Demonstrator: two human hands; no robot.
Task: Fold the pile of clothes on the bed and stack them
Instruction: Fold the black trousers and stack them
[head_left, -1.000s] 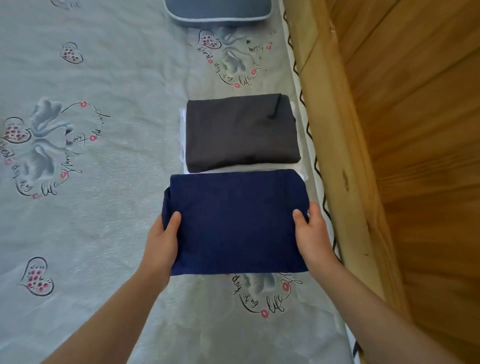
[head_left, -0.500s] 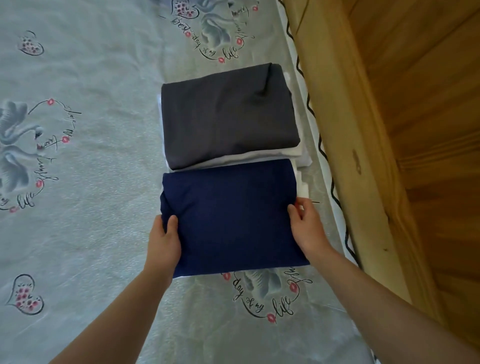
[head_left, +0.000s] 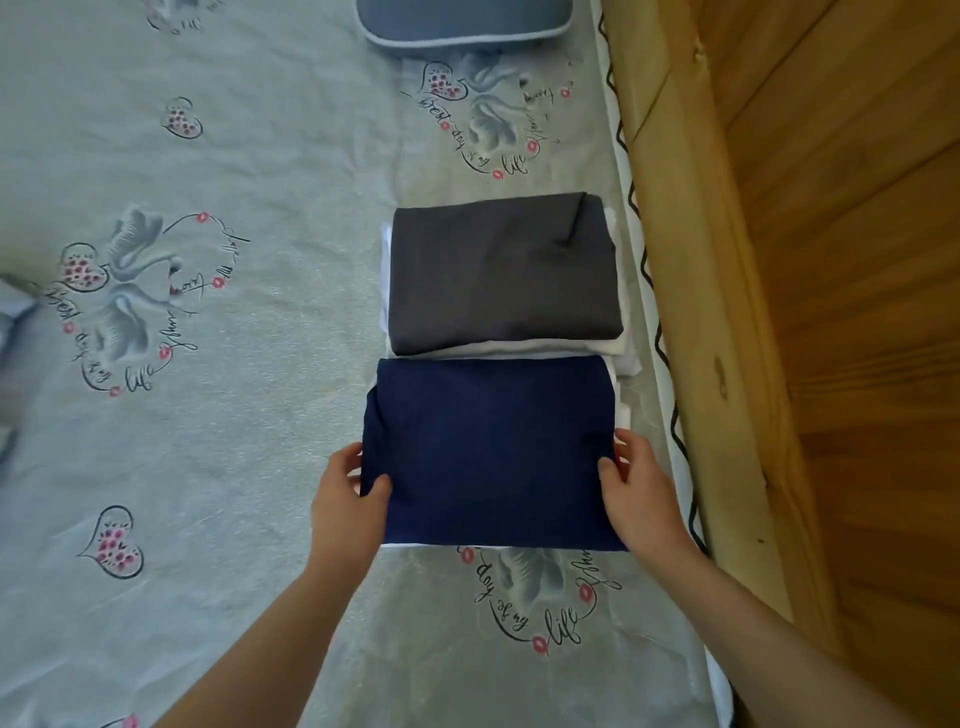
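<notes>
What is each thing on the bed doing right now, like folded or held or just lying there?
navy garment: folded, held at both side edges.
grey garment: folded, lying on top of a white one.
white garment: folded, under the grey one.
left hand: grips the navy garment's left edge.
right hand: grips its right edge.
pillow: lying flat at the far end.

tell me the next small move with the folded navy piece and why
Probably lift the navy garment and carry it forward onto the grey garment. Both hands grip its sides, left hand and right hand, thumbs on top. It is already folded, and the grey one lies folded just beyond it on white garments, so that looks like the stack.
</notes>
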